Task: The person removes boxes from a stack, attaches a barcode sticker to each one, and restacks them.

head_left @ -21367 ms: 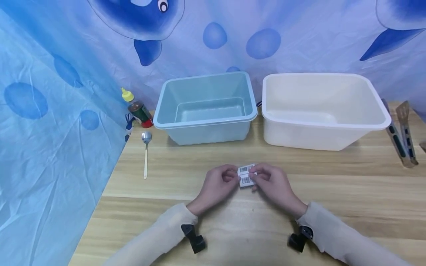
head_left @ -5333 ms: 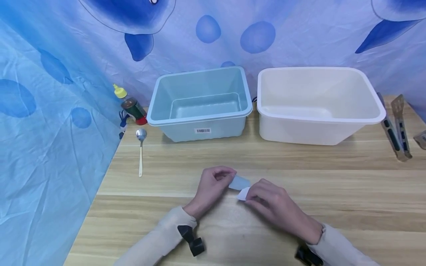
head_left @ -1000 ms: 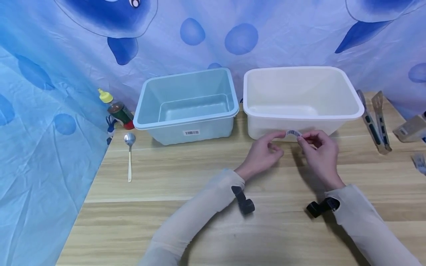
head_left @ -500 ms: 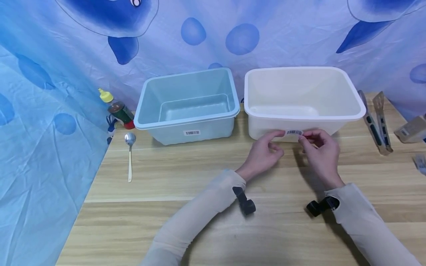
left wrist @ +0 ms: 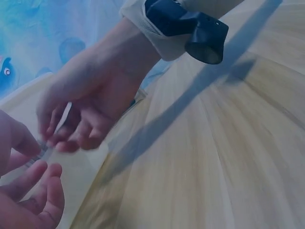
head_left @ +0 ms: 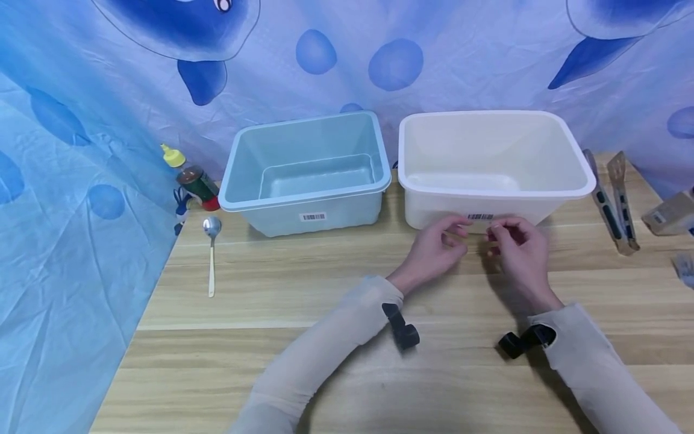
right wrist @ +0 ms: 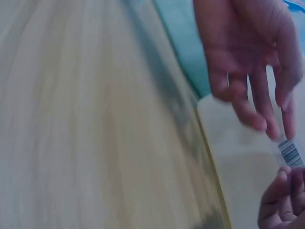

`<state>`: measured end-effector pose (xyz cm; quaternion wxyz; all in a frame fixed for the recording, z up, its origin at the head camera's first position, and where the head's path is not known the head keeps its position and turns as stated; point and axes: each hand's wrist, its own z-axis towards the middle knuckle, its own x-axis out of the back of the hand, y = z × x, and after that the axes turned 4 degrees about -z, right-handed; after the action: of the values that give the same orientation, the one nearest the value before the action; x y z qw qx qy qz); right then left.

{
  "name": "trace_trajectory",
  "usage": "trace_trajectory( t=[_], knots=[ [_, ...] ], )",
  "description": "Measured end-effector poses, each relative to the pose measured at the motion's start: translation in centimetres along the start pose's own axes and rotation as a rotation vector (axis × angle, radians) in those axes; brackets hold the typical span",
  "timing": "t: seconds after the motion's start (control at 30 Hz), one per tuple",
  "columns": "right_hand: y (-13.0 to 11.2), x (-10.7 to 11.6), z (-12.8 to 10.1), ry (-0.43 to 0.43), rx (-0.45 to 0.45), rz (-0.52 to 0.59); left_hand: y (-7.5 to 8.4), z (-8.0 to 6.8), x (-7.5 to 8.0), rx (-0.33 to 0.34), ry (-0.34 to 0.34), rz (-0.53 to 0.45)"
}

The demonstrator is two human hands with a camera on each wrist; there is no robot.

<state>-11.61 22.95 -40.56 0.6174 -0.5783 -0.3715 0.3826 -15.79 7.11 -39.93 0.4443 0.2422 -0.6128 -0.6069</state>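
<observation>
A barcode sticker [head_left: 481, 216] lies flat on the front wall of the white plastic bin [head_left: 496, 194]. My left hand [head_left: 440, 246] is beside its left end, fingers loosely bent and holding nothing. At the sticker's right end is my right hand [head_left: 519, 250], thumb and index finger close together with nothing visible between them. In the right wrist view the barcode sticker [right wrist: 291, 153] shows between the two hands' fingertips. The light blue bin [head_left: 303, 202] to the left bears a similar barcode sticker [head_left: 312, 216] on its front.
To the left are a spoon [head_left: 211, 256] and a yellow-capped bottle [head_left: 192, 181]. On the right lie tongs [head_left: 609, 208], a slotted turner [head_left: 620, 193], a box [head_left: 671, 212] and a fork [head_left: 684, 268]. A patterned blue curtain [head_left: 347, 54] hangs behind.
Earlier, my hands peeled a sticker from its sheet; one then appeared on the blue bin. A second, curved between my fingers a second ago, now lies flat on the white bin, my fingers drawn slightly back.
</observation>
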Motion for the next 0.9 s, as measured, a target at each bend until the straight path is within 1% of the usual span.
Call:
trace_trajectory(
  t=[0.03,0.07,0.13,0.2,0.3,0.4,0.47,0.53,0.63,0.77,0.9],
  knots=[
    [-0.08,-0.16,-0.01,-0.024,-0.027,0.072,0.02,0.12,-0.12,-0.003,-0.006,0.003],
    [-0.12,-0.29,0.00,-0.052,-0.035,0.118,0.03,0.26,-0.26,-0.006,-0.010,0.004],
    [-0.25,-0.56,0.05,-0.081,-0.026,0.177,0.22,0.45,-0.45,-0.014,-0.012,-0.002],
    [-0.28,-0.78,0.14,-0.095,-0.008,0.207,0.37,0.59,-0.58,-0.008,-0.007,-0.012],
    [-0.12,-0.91,0.21,-0.119,-0.023,0.210,0.40,0.73,-0.66,0.033,0.010,-0.010],
    [0.18,-0.84,0.20,-0.142,-0.073,0.177,0.26,0.80,-0.71,0.086,0.018,0.008],
    [0.35,-0.74,0.18,-0.153,-0.103,0.159,0.17,0.84,-0.72,0.109,0.013,0.018],
    [0.39,-0.67,0.18,-0.161,-0.114,0.151,0.10,0.86,-0.73,0.121,0.004,0.016],
    [0.23,-0.62,0.25,-0.153,-0.118,0.190,0.07,0.88,-0.70,0.129,0.004,0.006],
    [0.08,-0.54,0.40,-0.129,-0.098,0.222,0.08,0.91,-0.63,0.130,0.015,-0.002],
    [0.46,-0.30,0.34,-0.137,-0.097,0.196,0.15,0.79,-0.62,0.136,0.016,-0.012]
  ],
)
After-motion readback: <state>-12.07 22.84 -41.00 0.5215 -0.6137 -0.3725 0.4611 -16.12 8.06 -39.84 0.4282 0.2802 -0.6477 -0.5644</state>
